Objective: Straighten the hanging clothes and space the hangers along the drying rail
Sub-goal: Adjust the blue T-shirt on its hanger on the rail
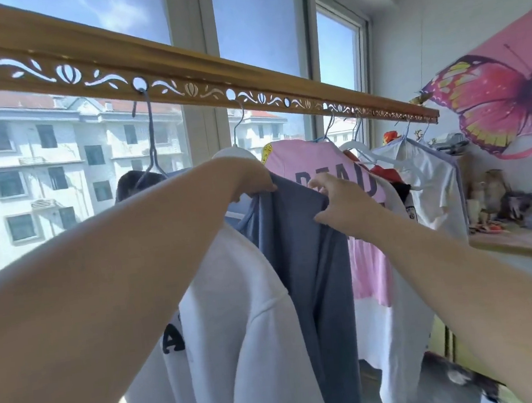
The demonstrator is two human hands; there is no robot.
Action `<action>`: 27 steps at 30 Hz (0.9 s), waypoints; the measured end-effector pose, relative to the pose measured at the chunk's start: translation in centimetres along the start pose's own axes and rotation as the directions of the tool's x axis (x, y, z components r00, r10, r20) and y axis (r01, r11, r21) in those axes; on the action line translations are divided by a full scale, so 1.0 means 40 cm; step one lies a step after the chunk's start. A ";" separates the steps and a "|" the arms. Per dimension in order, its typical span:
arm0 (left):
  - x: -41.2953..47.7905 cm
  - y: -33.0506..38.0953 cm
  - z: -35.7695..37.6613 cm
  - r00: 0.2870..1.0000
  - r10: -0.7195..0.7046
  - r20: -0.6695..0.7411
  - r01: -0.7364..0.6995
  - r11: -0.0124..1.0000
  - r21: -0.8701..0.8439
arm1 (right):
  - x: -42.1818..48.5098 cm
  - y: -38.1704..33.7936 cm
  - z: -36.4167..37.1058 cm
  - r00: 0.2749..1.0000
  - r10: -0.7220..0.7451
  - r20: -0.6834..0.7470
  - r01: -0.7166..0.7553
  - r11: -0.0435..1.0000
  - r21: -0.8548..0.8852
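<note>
Under the drying rail [179, 79], the blue top [300, 263] is pinched by the left hand [250, 178] and right hand [340, 201] — tugged unevenly, it could be dragged off its hanger.

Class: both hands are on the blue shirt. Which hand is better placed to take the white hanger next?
Left. The left hand grips the blue shirt just below the white hanger; the right hand holds cloth lower, farther away.

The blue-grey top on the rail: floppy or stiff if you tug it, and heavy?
Probably floppy: the blue-grey top bunches where the left hand and right hand pinch it, and hangs in soft folds. Likely light too: the cloth looks thin.
</note>
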State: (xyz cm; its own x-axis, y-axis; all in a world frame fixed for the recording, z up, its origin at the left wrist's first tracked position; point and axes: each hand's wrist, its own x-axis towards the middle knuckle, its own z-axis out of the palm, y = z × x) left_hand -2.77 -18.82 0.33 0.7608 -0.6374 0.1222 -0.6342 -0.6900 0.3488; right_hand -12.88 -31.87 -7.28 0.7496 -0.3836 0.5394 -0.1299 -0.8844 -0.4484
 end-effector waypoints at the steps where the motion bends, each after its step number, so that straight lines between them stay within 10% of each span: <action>1: 0.004 -0.009 0.001 0.998 -0.007 0.062 0.014 0.993 -0.117 | -0.001 0.012 -0.004 0.998 0.048 0.040 -0.048 0.999 0.012; 10: 0.004 -0.098 0.016 0.972 0.208 0.113 -0.127 0.860 -0.495 | -0.010 0.119 -0.104 0.863 0.260 0.433 -0.310 0.949 0.048; 14: 0.002 -0.092 -0.005 0.956 0.258 -0.142 -0.278 0.630 -0.726 | 0.036 0.135 -0.173 0.973 0.169 0.158 -0.230 0.780 0.582; 17: 0.016 -0.079 -0.009 0.941 0.179 -0.287 -0.338 0.506 -0.793 | 0.068 0.151 -0.157 0.906 0.424 -0.001 -0.277 0.594 0.755; 20: 0.037 -0.065 -0.004 0.923 0.117 -0.367 -0.363 0.584 -0.727 | 0.068 0.139 -0.131 0.893 0.442 -0.083 -0.321 0.755 0.573; 27: 0.082 -0.026 0.012 0.840 0.321 -0.437 -0.467 0.839 -0.280 | 0.070 0.109 -0.110 0.936 0.339 -0.097 -0.192 0.721 0.666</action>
State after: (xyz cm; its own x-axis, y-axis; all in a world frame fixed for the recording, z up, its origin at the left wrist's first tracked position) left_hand 0.31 -20.35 -0.08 0.4955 -0.6071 0.6212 -0.8485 -0.1852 0.4957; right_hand -14.19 -37.96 -4.60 0.5944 -0.6846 0.4220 0.1949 -0.3864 -0.9015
